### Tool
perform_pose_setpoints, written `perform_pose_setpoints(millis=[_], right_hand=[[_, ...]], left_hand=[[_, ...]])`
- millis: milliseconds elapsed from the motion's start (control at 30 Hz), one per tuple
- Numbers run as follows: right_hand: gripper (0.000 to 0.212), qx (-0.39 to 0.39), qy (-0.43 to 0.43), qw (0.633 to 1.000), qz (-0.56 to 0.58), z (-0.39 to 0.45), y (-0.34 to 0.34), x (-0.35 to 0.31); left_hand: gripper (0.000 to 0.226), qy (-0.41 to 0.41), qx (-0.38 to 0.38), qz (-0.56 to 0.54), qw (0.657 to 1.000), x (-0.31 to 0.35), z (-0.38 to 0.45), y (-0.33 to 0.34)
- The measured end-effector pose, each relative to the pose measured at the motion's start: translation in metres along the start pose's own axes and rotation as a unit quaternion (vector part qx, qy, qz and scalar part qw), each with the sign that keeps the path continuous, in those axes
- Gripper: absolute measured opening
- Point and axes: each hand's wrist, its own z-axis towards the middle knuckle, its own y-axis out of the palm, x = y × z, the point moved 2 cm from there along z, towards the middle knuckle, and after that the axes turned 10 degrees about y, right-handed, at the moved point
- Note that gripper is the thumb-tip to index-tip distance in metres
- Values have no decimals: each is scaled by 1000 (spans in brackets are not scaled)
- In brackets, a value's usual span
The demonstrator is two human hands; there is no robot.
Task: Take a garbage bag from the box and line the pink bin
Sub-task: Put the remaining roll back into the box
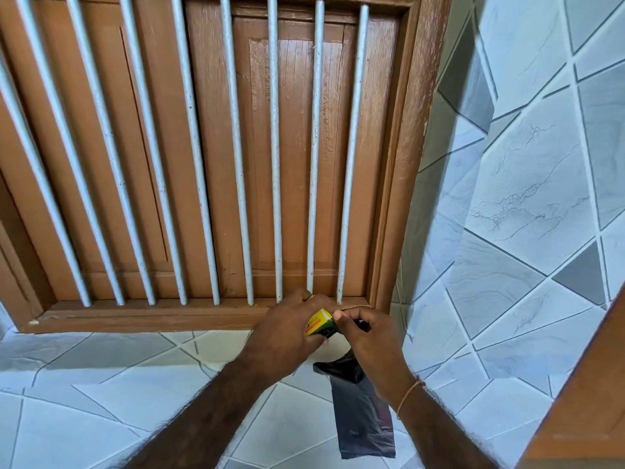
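Note:
My left hand grips a small yellow and green garbage bag box at the window sill. My right hand is right beside it, fingers curled at the box's end, holding a dark grey garbage bag that hangs down from under the hand in a flat strip. The pink bin is not in view.
A brown wooden window with white vertical bars fills the upper frame, its sill just behind my hands. Grey-white tiled walls lie below and to the right. A brown wooden edge shows at the lower right.

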Motion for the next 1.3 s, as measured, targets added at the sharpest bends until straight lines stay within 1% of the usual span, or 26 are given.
perform_pose_setpoints(millis=[167,267,467,567,667,833,967,1033,1100,1200,1300], right_hand=[[10,-10,6,1000,24,-1,-1,0],[10,-2,-8,1000,15,-2,-1,2],[13,-12,-7,1000,14,-5,-2,3],[15,-13,-5,1000,8,-6,-2,2],[13,-14,1,1000,16,-7,-2,1],[16,-19,13,1000,19,-7,-1,0],[13,-44,32,998,16,-7,1,0],[12,-52,45,998,0,-6,2,3],[13,-30,53,997,-40,-2,1,9],[11,40,55,995,-73,6,-13,16],[18,93,50,992,-65,14,-31,17]], left_hand=[[47,6,-1,4,1000,3,0,-1],[45,2,-10,22,1000,2,1,1],[42,4,-34,44,998,3,3,5],[45,6,-41,42,998,3,5,6],[51,12,-44,32,998,3,6,6],[42,12,-42,23,999,-2,9,8],[36,14,-42,24,999,-5,10,10],[38,20,-44,22,999,-8,10,12],[48,30,-58,33,997,-13,11,16],[67,16,-83,54,995,-28,13,26],[70,-1,-98,64,993,-43,18,39]])
